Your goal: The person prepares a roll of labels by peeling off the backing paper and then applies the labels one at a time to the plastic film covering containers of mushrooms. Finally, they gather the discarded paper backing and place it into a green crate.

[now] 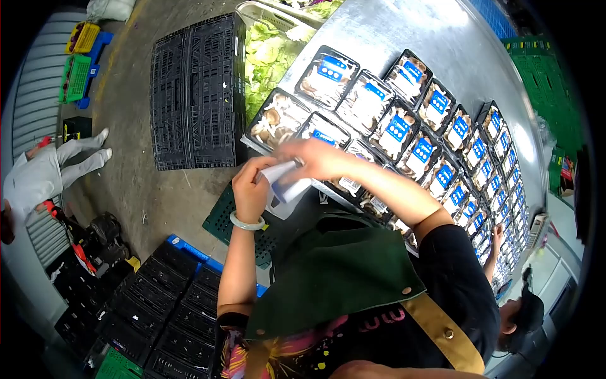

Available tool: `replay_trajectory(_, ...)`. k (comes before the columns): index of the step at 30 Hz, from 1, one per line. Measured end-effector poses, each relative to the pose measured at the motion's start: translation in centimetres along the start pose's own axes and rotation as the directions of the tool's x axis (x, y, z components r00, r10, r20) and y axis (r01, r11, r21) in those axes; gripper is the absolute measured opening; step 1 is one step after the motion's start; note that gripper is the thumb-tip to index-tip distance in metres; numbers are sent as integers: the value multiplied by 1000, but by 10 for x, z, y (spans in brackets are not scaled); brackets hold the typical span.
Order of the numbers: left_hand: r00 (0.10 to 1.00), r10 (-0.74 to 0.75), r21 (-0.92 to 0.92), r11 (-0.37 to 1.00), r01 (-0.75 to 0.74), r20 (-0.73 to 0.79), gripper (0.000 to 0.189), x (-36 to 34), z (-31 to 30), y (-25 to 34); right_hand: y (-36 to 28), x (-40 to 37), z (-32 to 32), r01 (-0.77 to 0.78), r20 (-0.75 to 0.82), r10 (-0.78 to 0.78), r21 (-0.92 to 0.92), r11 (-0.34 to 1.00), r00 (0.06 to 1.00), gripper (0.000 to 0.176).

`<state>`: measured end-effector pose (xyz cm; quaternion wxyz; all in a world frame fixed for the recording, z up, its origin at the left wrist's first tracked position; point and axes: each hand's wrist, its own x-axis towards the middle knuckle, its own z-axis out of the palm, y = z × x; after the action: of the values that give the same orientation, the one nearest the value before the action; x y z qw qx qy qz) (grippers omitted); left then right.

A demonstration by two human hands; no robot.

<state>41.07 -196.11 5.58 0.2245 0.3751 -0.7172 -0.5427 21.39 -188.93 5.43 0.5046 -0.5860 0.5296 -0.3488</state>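
My left hand (pixel 250 186), a pale bracelet at its wrist, is closed on a white sheet of labels (pixel 278 173) with a bluish patch. At the sheet's upper right edge, my right hand (pixel 312 158) is smeared by motion, its fingers bent in and seemingly pinching the sheet. Just beyond the hands sits a tray of mushrooms without a blue label (pixel 278 119), at the near left corner of the metal table (pixel 420 28). Beside it is a mushroom tray with a blue label (pixel 324 131), partly covered by my right hand. Rows of similar wrapped trays (pixel 396 131) run to the right.
A black crate stack (pixel 199 91) stands left of the table, beside a crate of lettuce (pixel 268 60). More black crates (pixel 151 303) are at lower left. A co-worker's hand (pixel 497 240) reaches over the trays at right. Another person (pixel 38 177) stands at far left.
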Motion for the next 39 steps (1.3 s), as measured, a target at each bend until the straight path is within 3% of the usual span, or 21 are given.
replay_trajectory(1, 1000, -1, 0, 1000, 1, -3, 28, -1, 0, 0, 7, -4, 21, 33, -119, -45, -103, 994, 992, 41)
replay_trajectory(7, 999, -7, 175, 985, 1, 37, 10, -15, -7, -7, 6, -23, 47, 17, -213, -29, -58, 998, 977, 19)
replay_trajectory(10, 999, 20, 262, 965, -28, 34, 28, -27, -12, -12, 1, -25, 33, 32, -64, -58, -343, 939, 996, 20)
replay_trajectory(11, 998, 10, 298, 954, -26, 55, 35, -32, -16, -14, 5, -23, 27, 199, -75, -271, -499, 843, 960, 21)
replay_trajectory(12, 998, 40, 343, 938, -51, 39, 45, -36, -20, -15, 9, -18, 17, 166, -192, -284, -469, 867, 939, 18)
replay_trajectory(13, 999, 50, 380, 923, -52, 15, 42, -40, -27, -17, 11, -13, 6, 134, -310, -287, -433, 891, 907, 15)
replay_trajectory(15, 993, 15, 235, 972, 13, -116, 34, -48, -41, -22, -4, 0, -22, -181, -556, 153, 5, 984, 817, 12)
replay_trajectory(17, 986, -41, 200, 977, 74, -164, 28, -59, -56, -33, 22, 17, -32, -127, -568, 370, 420, 899, 735, 16)
replay_trajectory(19, 959, -80, 53, 994, 97, -271, 28, -66, -65, -37, 42, 27, -19, -83, -565, 377, 477, 875, 734, 19)
replay_trajectory(21, 940, -120, 18, 991, 132, -319, 28, -75, -72, -41, 65, 32, 1, -83, -560, 367, 466, 881, 743, 17)
replay_trajectory(24, 865, -258, -123, 966, 228, -430, 29, -85, -79, -57, 95, 40, 22, -183, -640, 349, 313, 932, 684, 21)
replay_trajectory(26, 855, -274, -131, 962, 240, -441, 31, -87, -79, -63, 101, 44, 27, -186, -662, 322, 269, 945, 677, 23)
replay_trajectory(28, 849, -287, -140, 958, 250, -444, 33, -88, -79, -70, 88, 50, 26, -335, -644, 384, 205, 920, 662, 24)
replay_trajectory(29, 868, -253, -118, 967, 225, -427, 35, -87, -78, -73, 88, 52, 29, -338, -647, 385, 204, 919, 658, 24)
replay_trajectory(31, 888, -219, -103, 976, 194, -405, 37, -83, -77, -77, 88, 57, 33, -437, -687, 286, -51, 898, 668, 22)
replay_trajectory(33, 897, -191, -111, 981, 160, -399, 40, -79, -77, -78, 83, 59, 36, -492, -684, 278, -136, 860, 675, 24)
replay_trajectory(35, 893, -195, -100, 981, 169, -404, 40, -76, -78, -81, 73, 61, 33, -522, -640, 142, -456, 720, 755, 26)
replay_trajectory(37, 889, -200, -88, 980, 179, -411, 40, -75, -80, -85, 58, 64, 25, -574, -627, 184, -504, 646, 757, 31)
replay_trajectory(39, 891, -186, -79, 982, 169, -414, 36, -72, -82, -91, 56, 66, 15, -660, -706, 235, -416, 626, 668, 34)
